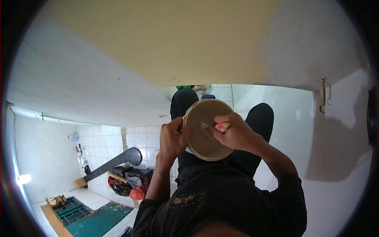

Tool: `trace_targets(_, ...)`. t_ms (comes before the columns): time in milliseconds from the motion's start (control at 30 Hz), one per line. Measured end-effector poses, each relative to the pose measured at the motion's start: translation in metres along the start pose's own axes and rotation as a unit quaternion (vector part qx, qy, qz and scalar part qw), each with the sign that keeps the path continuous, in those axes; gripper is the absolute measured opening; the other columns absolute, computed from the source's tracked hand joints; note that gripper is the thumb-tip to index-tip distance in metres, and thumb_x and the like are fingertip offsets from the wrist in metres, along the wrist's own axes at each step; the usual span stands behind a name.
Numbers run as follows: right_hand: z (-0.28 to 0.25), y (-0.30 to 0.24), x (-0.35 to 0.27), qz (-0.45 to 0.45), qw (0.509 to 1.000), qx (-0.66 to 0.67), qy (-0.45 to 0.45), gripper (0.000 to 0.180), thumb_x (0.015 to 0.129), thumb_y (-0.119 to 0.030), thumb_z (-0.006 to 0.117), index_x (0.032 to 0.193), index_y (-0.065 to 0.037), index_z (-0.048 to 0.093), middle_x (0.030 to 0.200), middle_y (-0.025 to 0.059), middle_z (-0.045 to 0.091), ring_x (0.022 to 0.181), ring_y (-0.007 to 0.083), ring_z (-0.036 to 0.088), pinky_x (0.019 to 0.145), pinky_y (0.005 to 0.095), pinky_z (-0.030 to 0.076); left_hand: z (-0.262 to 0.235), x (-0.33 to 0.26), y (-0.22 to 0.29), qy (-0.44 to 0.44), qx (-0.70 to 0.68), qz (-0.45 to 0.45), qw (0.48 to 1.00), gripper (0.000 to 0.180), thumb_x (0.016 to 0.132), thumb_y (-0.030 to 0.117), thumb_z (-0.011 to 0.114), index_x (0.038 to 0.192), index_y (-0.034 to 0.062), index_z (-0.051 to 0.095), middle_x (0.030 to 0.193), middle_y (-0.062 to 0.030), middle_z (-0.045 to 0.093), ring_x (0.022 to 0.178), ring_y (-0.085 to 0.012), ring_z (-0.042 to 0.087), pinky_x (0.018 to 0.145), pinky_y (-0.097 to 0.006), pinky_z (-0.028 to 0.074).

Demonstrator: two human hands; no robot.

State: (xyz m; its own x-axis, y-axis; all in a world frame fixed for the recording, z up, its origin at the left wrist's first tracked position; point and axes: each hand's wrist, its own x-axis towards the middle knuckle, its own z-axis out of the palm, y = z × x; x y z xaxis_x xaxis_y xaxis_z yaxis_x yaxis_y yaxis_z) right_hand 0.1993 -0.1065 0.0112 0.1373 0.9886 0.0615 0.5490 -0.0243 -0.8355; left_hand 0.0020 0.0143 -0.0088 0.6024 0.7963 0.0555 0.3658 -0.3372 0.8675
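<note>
A round wooden disc (205,128) sits above the lap, between both hands; the left hand (172,138) grips its left rim, fingers curled; the right hand (235,132) pinches a small pink-and-white piece (222,126) against its face.

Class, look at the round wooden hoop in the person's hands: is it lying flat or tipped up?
Tipped up. The hoop shows its round face to the camera, gripped at its edge by the left hand while the right hand presses its face.

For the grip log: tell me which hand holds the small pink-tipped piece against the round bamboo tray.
The right hand. It pinches the small pink-tipped piece on the round bamboo tray; the left hand only grips the tray's left rim.
</note>
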Motion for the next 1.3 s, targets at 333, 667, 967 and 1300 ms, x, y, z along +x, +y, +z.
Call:
trace_targets(333,0.04,0.019,0.017,0.049,0.998,-0.022,-0.015,0.018,0.091,-0.017,0.071,0.083,-0.001,0.069,0.074,0.0212,0.069,0.073,0.0417,0.069,0.066,0.0441,0.055,-0.007,-0.001,-0.004,-0.016,-0.021,-0.03,0.999,0.027,0.087,0.016,0.063,0.071,-0.0047,0.056,0.055,-0.0193,0.051,0.046,-0.0173,0.049,0.048,-0.038,0.041)
trace_targets(667,0.019,0.012,0.024,0.041,0.999,-0.008,-0.011,0.019,0.092,-0.016,0.067,0.082,0.0,0.065,0.07,0.0206,0.067,0.065,0.0393,0.066,0.062,0.0424,0.053,-0.007,0.007,0.01,-0.027,0.0,-0.025,0.999,0.027,0.088,0.016,0.062,0.073,-0.0056,0.055,0.054,-0.011,0.046,0.054,-0.0086,0.04,0.048,-0.035,0.035)
trace_targets(967,-0.053,0.005,-0.018,0.217,0.925,0.294,0.101,0.029,0.1,-0.023,0.065,0.08,-0.003,0.063,0.059,0.0059,0.063,0.043,0.0143,0.058,0.042,0.0263,0.047,-0.002,0.007,0.011,-0.023,-0.004,-0.027,0.999,0.029,0.087,0.016,0.062,0.07,-0.0055,0.052,0.054,-0.0103,0.045,0.055,-0.0088,0.04,0.048,-0.035,0.034)
trace_targets(1300,-0.02,0.028,-0.092,0.163,0.731,0.59,0.302,0.027,0.104,-0.03,0.054,0.086,-0.01,0.058,0.056,0.0044,0.052,0.039,0.0155,0.049,0.034,0.0286,0.041,0.003,0.009,0.01,-0.016,-0.002,0.01,1.0,0.029,0.087,0.012,0.063,0.067,-0.0047,0.049,0.052,-0.0113,0.042,0.051,-0.01,0.037,0.046,-0.035,0.033)
